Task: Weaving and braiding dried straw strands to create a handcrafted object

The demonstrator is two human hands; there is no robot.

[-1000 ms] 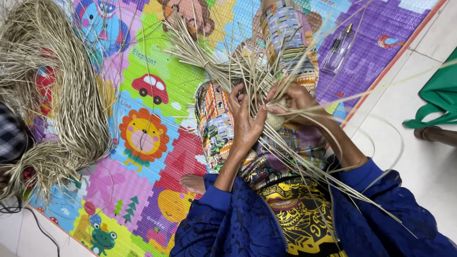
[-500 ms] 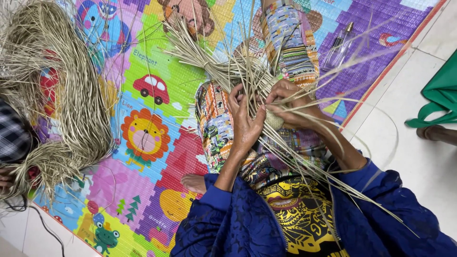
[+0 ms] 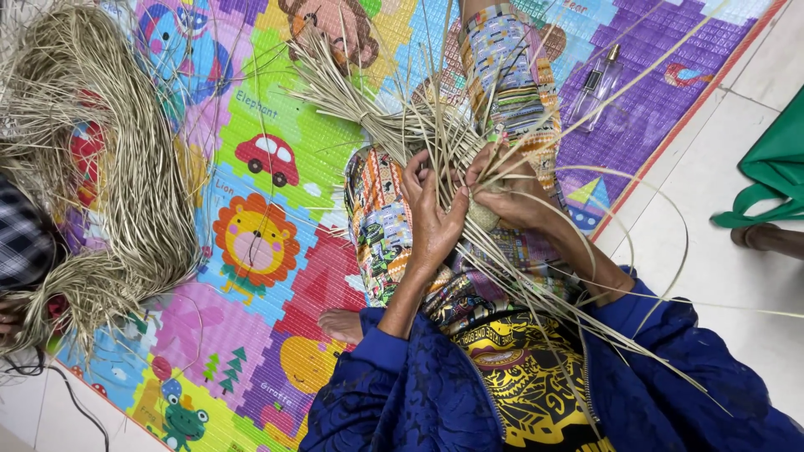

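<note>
Both the left hand (image 3: 435,222) and right hand (image 3: 511,188) have fingers clenched on woven straw strands (image 3: 435,138).

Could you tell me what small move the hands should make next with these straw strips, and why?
Probably draw the loose strip under the right hand snug against the small woven piece. Both hands, the left hand included, already pinch the straw strips at that knot over the lap, while long ends still splay free toward the play mat.
</note>
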